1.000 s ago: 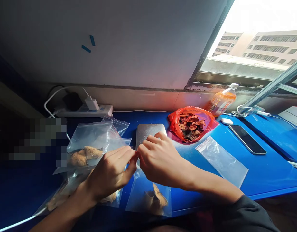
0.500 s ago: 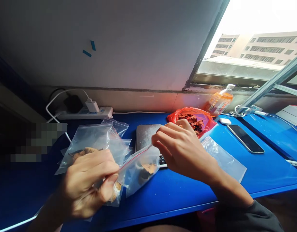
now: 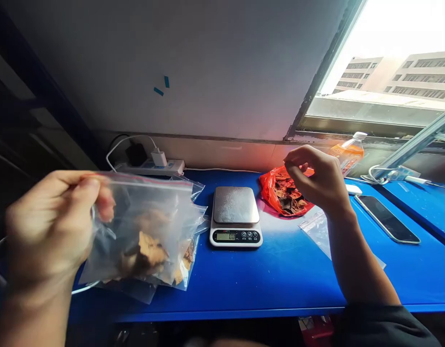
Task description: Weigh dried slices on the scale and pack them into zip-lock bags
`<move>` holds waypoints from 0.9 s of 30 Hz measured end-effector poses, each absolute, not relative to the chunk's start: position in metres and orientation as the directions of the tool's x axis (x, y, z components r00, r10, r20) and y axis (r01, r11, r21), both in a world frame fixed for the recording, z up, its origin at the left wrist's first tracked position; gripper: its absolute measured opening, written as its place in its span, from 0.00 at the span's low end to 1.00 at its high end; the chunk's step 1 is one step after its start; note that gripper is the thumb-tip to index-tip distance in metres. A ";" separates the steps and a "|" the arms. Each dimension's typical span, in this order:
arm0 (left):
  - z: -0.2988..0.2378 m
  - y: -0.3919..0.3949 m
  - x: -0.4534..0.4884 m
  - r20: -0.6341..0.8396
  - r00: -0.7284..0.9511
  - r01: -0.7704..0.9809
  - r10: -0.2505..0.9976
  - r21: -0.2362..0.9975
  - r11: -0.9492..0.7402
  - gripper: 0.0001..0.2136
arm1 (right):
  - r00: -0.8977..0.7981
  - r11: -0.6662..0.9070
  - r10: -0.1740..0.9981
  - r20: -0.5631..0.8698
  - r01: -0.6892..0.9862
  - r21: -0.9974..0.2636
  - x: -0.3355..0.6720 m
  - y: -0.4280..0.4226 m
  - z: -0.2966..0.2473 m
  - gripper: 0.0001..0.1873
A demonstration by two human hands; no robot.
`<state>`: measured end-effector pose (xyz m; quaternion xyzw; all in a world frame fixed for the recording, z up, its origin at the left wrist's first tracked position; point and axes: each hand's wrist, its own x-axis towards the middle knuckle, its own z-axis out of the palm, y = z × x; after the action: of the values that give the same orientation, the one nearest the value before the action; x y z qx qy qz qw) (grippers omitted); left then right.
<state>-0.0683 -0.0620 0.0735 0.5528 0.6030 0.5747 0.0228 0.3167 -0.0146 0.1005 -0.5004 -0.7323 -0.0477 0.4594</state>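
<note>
Behind the right hand (image 3: pixel 319 179), a bottle (image 3: pixel 348 155) stands partly hidden.

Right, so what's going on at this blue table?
A person's left hand grips a clear zip bag of brownish dried pieces by its top edge, in front of more filled bags. The right hand is raised, fingers curled, with nothing visible in it. It appears in front of an open red bag of dark dried pieces. A digital scale sits on the table between the two.
</note>
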 end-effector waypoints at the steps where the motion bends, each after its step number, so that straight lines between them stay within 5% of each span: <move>1: 0.082 -0.049 -0.061 0.563 -0.443 0.597 0.697 0.766 -0.239 0.09 | -0.030 0.461 0.698 0.715 0.783 -0.417 0.325 -0.008 0.096 0.07; 4: 0.091 -0.015 -0.054 0.361 -0.317 0.652 0.877 0.755 -0.075 0.11 | 0.096 0.321 0.764 0.638 0.801 -0.505 0.359 0.014 0.072 0.09; 6: 0.090 0.000 -0.055 0.282 -0.182 0.854 0.942 0.521 0.009 0.18 | 0.148 0.216 0.828 0.540 0.806 -0.551 0.385 0.023 0.053 0.11; 10: 0.082 0.001 -0.043 0.395 -0.039 0.991 0.918 0.130 -0.014 0.28 | 0.308 0.058 0.804 0.509 0.811 -0.583 0.419 0.023 0.017 0.11; 15: 0.049 -0.004 -0.025 0.177 0.232 0.958 0.957 0.127 -0.256 0.22 | 0.353 -0.005 0.768 0.534 0.838 -0.546 0.422 0.026 -0.006 0.13; 18: 0.021 0.007 -0.031 0.056 0.213 0.969 0.975 0.116 -0.218 0.24 | 0.296 -0.014 0.823 0.484 0.863 -0.505 0.418 0.033 -0.014 0.12; 23: -0.006 0.020 -0.047 0.080 0.244 0.965 0.966 0.080 -0.250 0.28 | 0.132 0.038 0.892 0.433 0.931 -0.363 0.421 0.047 -0.014 0.20; 27: -0.006 0.015 -0.047 0.070 0.251 0.961 0.965 0.098 -0.257 0.28 | -0.128 0.164 0.976 0.175 0.964 -0.210 0.419 0.073 -0.005 0.23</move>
<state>-0.0471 0.0146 -0.0060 0.7908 0.6091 0.0576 0.0175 0.4191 0.0729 -0.0050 -0.6462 -0.7506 0.0225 0.1362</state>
